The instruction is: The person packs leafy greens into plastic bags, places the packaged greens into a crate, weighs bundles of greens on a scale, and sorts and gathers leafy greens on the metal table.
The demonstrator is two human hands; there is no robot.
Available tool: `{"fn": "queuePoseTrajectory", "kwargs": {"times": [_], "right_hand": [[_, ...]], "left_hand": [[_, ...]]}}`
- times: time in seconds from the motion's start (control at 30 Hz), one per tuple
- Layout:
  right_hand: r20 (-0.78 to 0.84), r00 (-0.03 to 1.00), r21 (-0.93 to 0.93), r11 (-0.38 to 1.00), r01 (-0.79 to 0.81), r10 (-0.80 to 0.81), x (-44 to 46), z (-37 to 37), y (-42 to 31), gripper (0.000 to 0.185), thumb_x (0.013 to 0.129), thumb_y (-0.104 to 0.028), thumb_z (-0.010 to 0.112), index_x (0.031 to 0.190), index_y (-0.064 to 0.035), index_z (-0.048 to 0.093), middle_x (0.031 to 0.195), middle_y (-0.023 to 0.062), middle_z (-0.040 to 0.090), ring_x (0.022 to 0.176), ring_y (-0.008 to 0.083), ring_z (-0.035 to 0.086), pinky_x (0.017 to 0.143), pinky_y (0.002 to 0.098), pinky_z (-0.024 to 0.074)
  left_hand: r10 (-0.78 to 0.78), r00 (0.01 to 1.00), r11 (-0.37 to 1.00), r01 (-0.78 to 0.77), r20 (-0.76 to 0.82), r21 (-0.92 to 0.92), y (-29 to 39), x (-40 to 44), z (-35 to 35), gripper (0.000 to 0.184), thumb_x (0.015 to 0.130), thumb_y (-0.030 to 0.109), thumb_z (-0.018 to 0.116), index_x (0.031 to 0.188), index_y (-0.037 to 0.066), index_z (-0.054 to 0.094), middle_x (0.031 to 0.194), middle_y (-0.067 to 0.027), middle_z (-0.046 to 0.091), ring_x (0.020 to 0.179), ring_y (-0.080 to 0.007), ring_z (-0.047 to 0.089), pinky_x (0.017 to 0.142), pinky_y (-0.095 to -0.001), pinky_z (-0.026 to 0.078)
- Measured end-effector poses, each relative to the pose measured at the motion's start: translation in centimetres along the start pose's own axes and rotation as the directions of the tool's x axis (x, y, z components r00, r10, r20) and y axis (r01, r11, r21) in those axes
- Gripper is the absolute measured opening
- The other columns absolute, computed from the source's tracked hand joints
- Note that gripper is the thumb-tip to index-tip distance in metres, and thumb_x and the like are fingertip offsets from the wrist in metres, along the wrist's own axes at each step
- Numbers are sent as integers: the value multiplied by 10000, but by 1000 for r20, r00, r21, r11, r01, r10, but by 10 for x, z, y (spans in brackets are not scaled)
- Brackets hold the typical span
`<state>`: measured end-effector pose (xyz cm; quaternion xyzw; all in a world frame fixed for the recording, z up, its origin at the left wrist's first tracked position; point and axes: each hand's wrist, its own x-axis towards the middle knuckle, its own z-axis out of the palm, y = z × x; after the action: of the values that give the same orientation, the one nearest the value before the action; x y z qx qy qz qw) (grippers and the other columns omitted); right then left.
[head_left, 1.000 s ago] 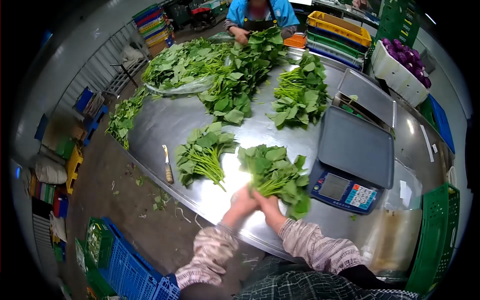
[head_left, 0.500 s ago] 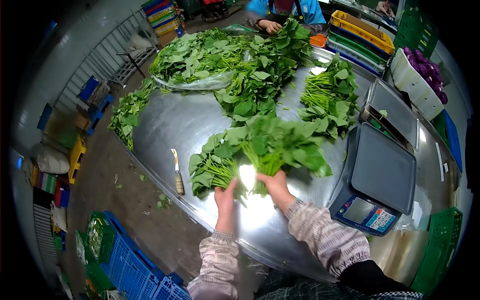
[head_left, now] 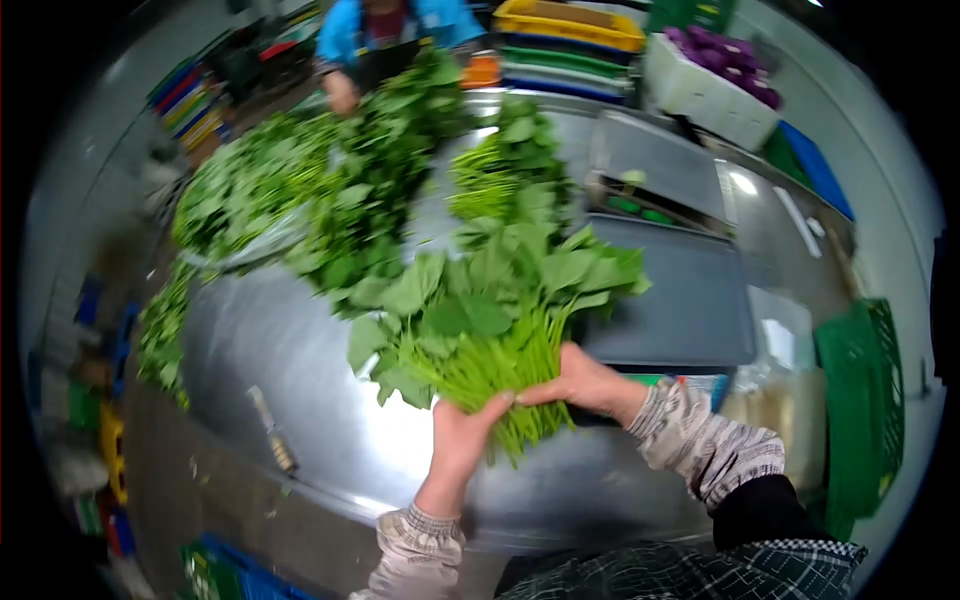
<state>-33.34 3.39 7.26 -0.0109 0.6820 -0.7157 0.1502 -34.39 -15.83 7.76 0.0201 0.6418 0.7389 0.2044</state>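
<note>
Observing through the head view, I log one bunch of leafy greens (head_left: 490, 330) held out in front of the body, over the near part of the metal table (head_left: 265, 325). Long axis: runs away from the wearer, cut stem ends pointing back toward the body, leaves fanned out on the far side of the grip. The stems converge at the hands and spread toward the leaves. How high the bunch sits above the metal I cannot tell.

Grip: I have the left hand (head_left: 465, 440) and right hand (head_left: 590, 385) closed around the lower stems from either side, thumbs meeting or nearly so across the front. Fingers behind the stems are hidden.

Right of and beyond the grip: a scale (head_left: 675, 290), its platter partly covered by leaves in my line of sight. Left of the grip, well apart: a knife (head_left: 272, 430), blurred, handle nearer the body, blade pointing away. Beyond the grip: another bunch (head_left: 487, 180); farther left, a large heap of greens (head_left: 260, 180). At the heap's far side I note a co-worker's hand (head_left: 341, 92), beside the leaves.
</note>
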Motion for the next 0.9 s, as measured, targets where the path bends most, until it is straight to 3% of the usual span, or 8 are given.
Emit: {"fn": "queuePoseTrajectory", "kwargs": {"times": [0.13, 0.27, 0.33, 0.4, 0.53, 0.63, 0.77, 0.9], "right_hand": [[-304, 952, 13, 999, 48, -42, -68, -103, -62, 464, 729, -50, 758, 1154, 2, 579, 1052, 77, 657, 912, 142, 618, 800, 283, 503], [-462, 884, 90, 995, -31, 69, -104, -194, -21, 434, 732, -22, 737, 1141, 34, 602, 1057, 105, 665, 928, 178, 634, 817, 295, 503], [-559, 822, 166, 986, -15, 107, -107, -215, 14, 443, 726, -78, 766, 1125, 41, 616, 1054, 113, 669, 922, 183, 635, 815, 290, 499], [-646, 758, -193, 980, -44, -93, -109, -217, 15, 512, 708, -212, 810, 1122, 26, 624, 1042, 123, 675, 879, 171, 642, 792, 278, 500], [-729, 648, 36, 958, -286, 220, -147, -193, -32, 504, 766, -326, 761, 1089, 39, 633, 892, 98, 688, 754, 159, 647, 670, 276, 506], [-897, 441, -101, 951, -292, 40, -176, -198, 7, 473, 774, -300, 757, 1078, 39, 631, 860, 104, 673, 731, 144, 637, 651, 264, 506], [-932, 237, -312, 940, -141, -274, -236, -117, 42, 322, 797, -234, 729, 984, 14, 649, 804, 64, 660, 701, 136, 616, 648, 255, 499], [-625, 767, -282, 873, -397, 147, -269, -25, 131, 265, 826, -221, 704, 955, -2, 628, 797, 70, 648, 716, 132, 609, 659, 266, 503]], "left_hand": [[21, 888, 999, -38, 458, 27, 28, 65, 109, 359, 810, 118, 711, 1106, -61, 615, 1049, -107, 672, 920, -163, 627, 826, -294, 496], [-82, 833, 996, 58, 548, 60, -13, 122, 209, 326, 818, 166, 702, 1055, -52, 646, 967, -94, 683, 828, -155, 639, 743, -282, 502], [-141, 828, 983, 52, 542, 176, -33, 141, 231, 327, 814, 170, 705, 1051, -49, 652, 958, -94, 687, 807, -156, 645, 722, -286, 508], [-135, 861, 971, 16, 490, 240, -24, 140, 237, 360, 809, 196, 716, 1055, -59, 649, 959, -104, 690, 802, -163, 653, 716, -291, 513], [-94, 945, 946, -14, 314, 324, -26, 115, 218, 560, 754, 293, 775, 1113, -100, 603, 1043, -162, 672, 917, -203, 650, 792, -304, 508], [-14, 991, 925, -38, 135, 377, -28, 88, 192, 751, 721, 360, 795, 1189, -153, 509, 1045, -186, 641, 960, -213, 615, 835, -302, 489], [192, 981, 976, -195, 38, 101, -41, 39, 128, 263, 836, 99, 706, 1041, -30, 603, 883, -52, 627, 775, -82, 571, 695, -206, 459], [333, 941, 773, -232, -67, 591, -92, -10, 48, 279, 821, 145, 699, 1016, -30, 606, 897, -112, 610, 768, -173, 580, 679, -273, 475]]}}
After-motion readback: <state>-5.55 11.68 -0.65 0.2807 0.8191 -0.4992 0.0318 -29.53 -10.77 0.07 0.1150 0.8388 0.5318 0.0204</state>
